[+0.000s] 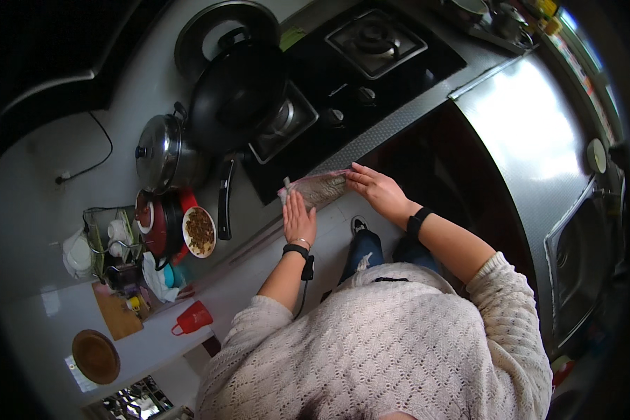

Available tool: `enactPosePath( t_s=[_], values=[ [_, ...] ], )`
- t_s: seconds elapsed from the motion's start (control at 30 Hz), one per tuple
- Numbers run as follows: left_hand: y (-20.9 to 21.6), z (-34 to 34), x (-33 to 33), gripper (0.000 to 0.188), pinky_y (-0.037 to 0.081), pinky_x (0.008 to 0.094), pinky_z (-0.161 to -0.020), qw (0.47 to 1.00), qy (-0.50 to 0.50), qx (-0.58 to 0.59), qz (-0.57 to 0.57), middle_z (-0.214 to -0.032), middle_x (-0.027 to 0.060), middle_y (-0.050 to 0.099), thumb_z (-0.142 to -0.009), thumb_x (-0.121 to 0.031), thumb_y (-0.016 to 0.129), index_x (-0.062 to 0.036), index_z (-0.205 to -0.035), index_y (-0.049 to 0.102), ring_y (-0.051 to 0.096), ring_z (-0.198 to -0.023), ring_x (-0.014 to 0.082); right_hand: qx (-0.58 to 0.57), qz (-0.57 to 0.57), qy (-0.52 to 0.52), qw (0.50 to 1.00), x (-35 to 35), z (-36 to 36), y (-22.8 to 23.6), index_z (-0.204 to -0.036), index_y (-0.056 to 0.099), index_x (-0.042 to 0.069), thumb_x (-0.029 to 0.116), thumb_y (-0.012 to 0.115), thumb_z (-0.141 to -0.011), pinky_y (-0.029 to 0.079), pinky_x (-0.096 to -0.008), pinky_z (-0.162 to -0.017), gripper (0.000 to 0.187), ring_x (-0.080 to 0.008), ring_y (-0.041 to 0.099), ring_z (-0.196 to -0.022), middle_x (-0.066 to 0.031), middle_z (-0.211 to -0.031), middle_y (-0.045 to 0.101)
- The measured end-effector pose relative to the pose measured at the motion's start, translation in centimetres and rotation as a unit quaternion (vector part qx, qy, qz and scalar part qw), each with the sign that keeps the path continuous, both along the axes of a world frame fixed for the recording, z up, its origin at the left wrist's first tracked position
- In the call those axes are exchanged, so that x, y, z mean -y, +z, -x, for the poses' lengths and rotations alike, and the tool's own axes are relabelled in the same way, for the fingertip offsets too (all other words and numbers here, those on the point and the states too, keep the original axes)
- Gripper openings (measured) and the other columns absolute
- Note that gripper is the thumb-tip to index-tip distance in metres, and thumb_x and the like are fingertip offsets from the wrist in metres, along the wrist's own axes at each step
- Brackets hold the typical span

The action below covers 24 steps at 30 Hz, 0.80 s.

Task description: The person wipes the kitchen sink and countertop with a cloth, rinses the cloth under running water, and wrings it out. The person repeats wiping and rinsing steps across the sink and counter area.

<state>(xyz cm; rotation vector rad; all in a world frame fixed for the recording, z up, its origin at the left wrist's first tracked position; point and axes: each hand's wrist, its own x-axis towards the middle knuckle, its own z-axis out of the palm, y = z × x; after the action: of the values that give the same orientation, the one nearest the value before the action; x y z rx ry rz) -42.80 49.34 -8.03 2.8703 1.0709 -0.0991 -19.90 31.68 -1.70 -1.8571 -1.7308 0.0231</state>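
Observation:
A clear plastic bag with pinkish edges (322,189) and grey-brown contents hangs in front of me, just off the counter's front edge. What is inside it cannot be made out. At its left end, my left hand (300,225) grips it with the fingers lying straight along the film and the thumb hidden. The bag's upper right corner is pinched by my right hand (379,191), its fingers close together. Both wrists carry black bands.
Beyond the bag lies a black gas hob (388,80) with a black wok (238,98) on its left burner. A steel pot (162,155), a plate of food (199,232) and a dish rack (108,234) stand left. The sink (581,259) is at right.

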Motion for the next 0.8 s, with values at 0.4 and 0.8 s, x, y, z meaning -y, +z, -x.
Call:
enactPosePath(
  t_s=[0.4,0.8],
  values=[
    [0.7,6.7,-5.1,0.062,0.019,0.0389,-0.117,0.997,-0.057,0.027,0.048,-0.156,0.0052,0.026,-0.095,-0.034,0.051,-0.0080,-0.147,0.031,0.023,-0.144,0.0207,0.140,0.283,0.081,0.945,-8.5,7.2,-3.1,-0.139,0.049,0.014,0.018,0.052,-0.092,0.015,-0.0440,-0.119,0.047,-0.0341,0.014,-0.146,-0.0217,-0.156,0.017],
    [0.2,11.8,-20.0,0.061,0.013,0.0404,-0.119,0.992,0.108,0.049,0.049,-0.155,0.0124,0.027,-0.098,-0.038,0.040,-0.0046,-0.147,0.029,0.022,-0.144,0.0255,0.040,0.150,0.117,0.981,-13.3,9.1,-2.7,-0.119,0.063,0.009,0.011,0.059,-0.087,0.031,-0.0416,-0.113,0.032,-0.0312,0.034,-0.138,-0.0164,-0.148,0.036]
  ],
)
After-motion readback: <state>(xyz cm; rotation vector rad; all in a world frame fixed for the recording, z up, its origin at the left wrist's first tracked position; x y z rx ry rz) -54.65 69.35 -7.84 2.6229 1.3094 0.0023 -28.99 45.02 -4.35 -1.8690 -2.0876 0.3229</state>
